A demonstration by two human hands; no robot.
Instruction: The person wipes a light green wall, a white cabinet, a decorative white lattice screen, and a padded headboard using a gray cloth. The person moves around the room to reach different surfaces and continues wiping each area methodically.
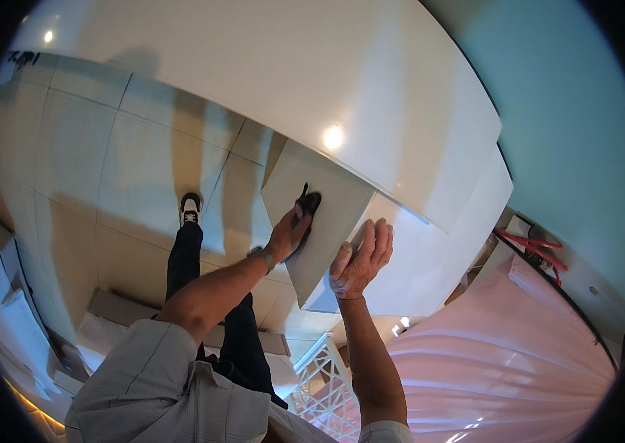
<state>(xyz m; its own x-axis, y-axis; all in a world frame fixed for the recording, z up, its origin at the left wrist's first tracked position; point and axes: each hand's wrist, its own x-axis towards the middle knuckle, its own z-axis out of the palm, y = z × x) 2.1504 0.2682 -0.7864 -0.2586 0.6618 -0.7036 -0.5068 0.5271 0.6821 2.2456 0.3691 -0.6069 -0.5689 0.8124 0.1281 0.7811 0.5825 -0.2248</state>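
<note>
My left hand (288,233), with a watch on its wrist, grips a dark cloth (309,202). It lies against the shaded side panel (326,183) of a white cabinet. To the right, my right hand (363,259) rests with fingers extended on the brighter face (401,277) of that cabinet, near its corner edge. Nothing is in this hand. Above both hands spreads a large glossy white surface (268,50), whose long edge passes over the cabinet. The cloth's underside is hidden.
Pink draped fabric (489,354) fills the lower right, with red cables (534,243) beyond it. A white lattice panel (323,371) stands below the cabinet. My shoe (190,209) is on the tiled floor (140,160). White-topped furniture (107,329) lies at lower left.
</note>
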